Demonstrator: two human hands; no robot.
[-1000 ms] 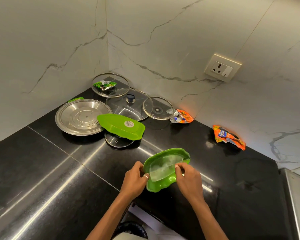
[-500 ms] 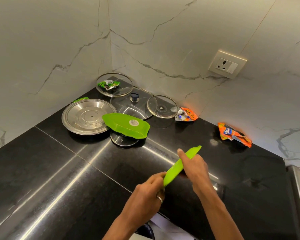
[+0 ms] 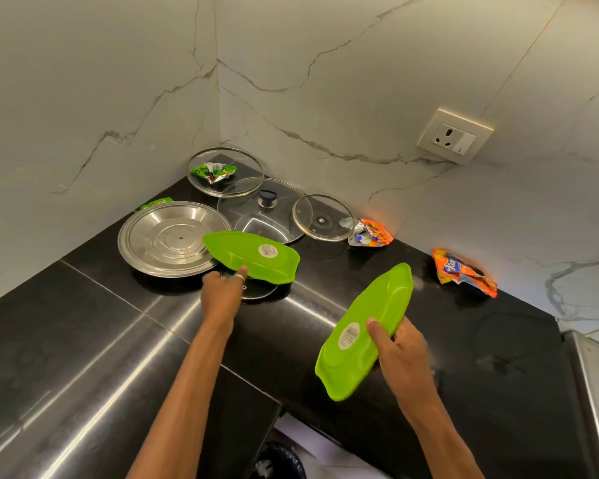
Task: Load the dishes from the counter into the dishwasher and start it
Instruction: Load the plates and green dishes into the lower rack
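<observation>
Two green dishes matter here. The right hand pinches the held green dish above the worktop's front edge. The left hand has a finger on the near rim of the second green dish, toward the back corner, but I cannot tell whether it grips. That dish rests on a steel plate and a small glass lid, so I'd lift it straight up. There is bare worktop toward the front left.
</observation>
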